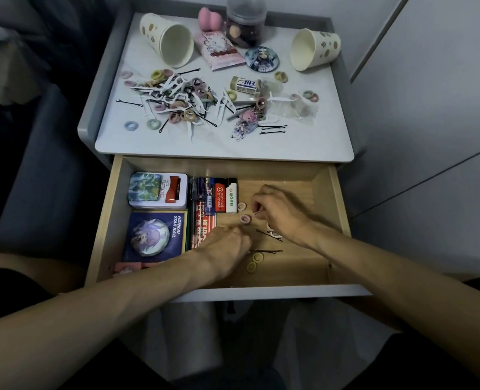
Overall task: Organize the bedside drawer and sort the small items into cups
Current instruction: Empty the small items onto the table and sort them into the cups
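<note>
The bedside cabinet top (pixel 137 142) serves as your sorting surface: loose hair ties, floss picks and bobby pins lie heaped across it (pixel 177 99), presumably tipped out so each kind can be told apart. Two paper cups, the left cup (pixel 164 38) and the right cup (pixel 315 49), lie on their sides at the back corners with their mouths toward you; neither shows any contents, so the sorting has, by this judgement, barely begun.

Below, the open drawer (pixel 337 209) holds its bulky goods packed flush to the left: a tin (pixel 157 190), a blue card pack (pixel 154 235) and lighters (pixel 226 198). That leaves the right floor bare for gathering strays.

Your right hand (pixel 281 212) pinches what looks like a thin stick just beside a pink hair tie (pixel 245 219). Your left hand (pixel 224 246) is curled with fingertips bunched near that same tie; whether it grips anything cannot be told. Yellow hair ties (pixel 255 261) and bobby pins (pixel 267 251) remain nearer the front.
</note>
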